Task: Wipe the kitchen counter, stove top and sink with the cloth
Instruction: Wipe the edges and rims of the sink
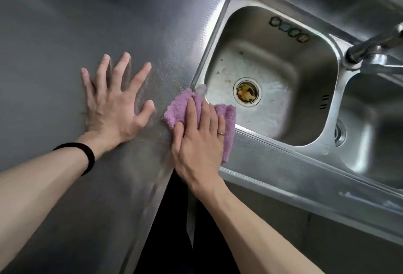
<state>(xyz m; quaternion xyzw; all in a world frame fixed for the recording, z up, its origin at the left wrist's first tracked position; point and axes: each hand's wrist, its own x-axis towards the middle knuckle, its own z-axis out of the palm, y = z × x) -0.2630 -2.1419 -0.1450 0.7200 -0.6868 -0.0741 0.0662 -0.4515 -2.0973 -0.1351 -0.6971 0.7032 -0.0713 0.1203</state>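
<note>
A fluffy purple cloth point(178, 109) lies at the near left corner of the steel sink point(220, 25), where its rim meets the grey counter point(65, 44). My right hand point(198, 140) presses flat on the cloth, fingers together, a ring on one finger. My left hand point(115, 103) rests flat on the counter just left of the cloth, fingers spread, holding nothing. A black band circles the left wrist. The sink basin shows food specks, and scraps sit in its drain point(246, 91). No stove top is in view.
A chrome tap point(375, 49) stands at the right between this basin and a second basin point(375, 134). The counter's front edge runs diagonally below my hands, with a dark gap beneath it.
</note>
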